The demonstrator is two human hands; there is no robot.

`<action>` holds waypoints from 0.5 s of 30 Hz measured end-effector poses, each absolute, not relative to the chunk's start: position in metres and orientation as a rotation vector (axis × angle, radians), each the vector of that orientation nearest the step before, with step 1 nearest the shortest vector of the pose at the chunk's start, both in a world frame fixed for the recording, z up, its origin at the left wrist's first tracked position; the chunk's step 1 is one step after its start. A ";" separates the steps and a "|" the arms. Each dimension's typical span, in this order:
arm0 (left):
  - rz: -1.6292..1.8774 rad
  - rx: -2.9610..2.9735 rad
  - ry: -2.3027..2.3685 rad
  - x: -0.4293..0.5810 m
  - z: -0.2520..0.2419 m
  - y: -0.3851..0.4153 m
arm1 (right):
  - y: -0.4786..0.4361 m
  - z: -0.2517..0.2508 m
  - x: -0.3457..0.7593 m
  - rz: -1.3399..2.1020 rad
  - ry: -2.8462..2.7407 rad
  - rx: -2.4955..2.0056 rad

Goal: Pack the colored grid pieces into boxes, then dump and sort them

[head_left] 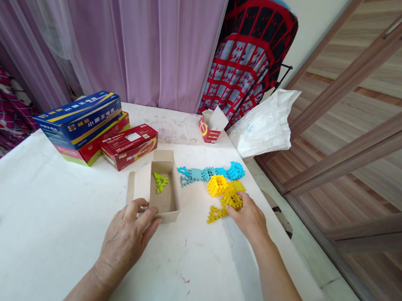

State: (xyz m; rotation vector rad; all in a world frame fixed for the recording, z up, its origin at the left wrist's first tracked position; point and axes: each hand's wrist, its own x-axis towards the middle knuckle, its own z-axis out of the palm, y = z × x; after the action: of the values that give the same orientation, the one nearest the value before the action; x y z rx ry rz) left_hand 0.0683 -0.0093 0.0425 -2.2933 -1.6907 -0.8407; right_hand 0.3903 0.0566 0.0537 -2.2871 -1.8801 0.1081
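Note:
An open cardboard box (176, 186) with a plain inside stands on the table, and a lime-green building piece (160, 183) lies in it. My left hand (132, 227) has its fingers curled over the box's near edge and flap. To the right, my right hand (251, 217) grips a dark-yellow block of interlocking building pieces (230, 199) between thumb and fingers, which partly hide it. Close by are a bright-yellow building cube (217, 186) and a flat dark-yellow building piece (217, 215). Behind them runs a row of blue building pieces (207, 173) with a blue cube (235, 170) at its right end.
A blue box (80, 116) rests on a red and green box (93, 152) at the left, beside a dark-red box (130, 144). A small red box (210, 127) stands open at the back. At the table's right edge is a white plastic bag (266, 124).

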 end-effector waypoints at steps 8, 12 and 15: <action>-0.820 -2.294 -1.656 0.068 0.044 -0.009 | 0.062 0.045 0.402 0.268 -1.713 -2.234; -0.855 -2.297 -1.643 0.068 0.044 -0.009 | 0.059 0.047 0.420 0.447 -1.525 -1.985; -0.889 -2.282 -1.624 0.068 0.043 -0.008 | 0.055 0.070 0.412 0.672 -1.442 -1.683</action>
State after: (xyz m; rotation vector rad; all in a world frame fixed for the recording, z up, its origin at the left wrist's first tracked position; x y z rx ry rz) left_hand 0.0682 -0.0085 0.0426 -2.2824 -1.6236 -0.8894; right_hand 0.4119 0.0547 0.0701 -1.6832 -1.4424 0.6716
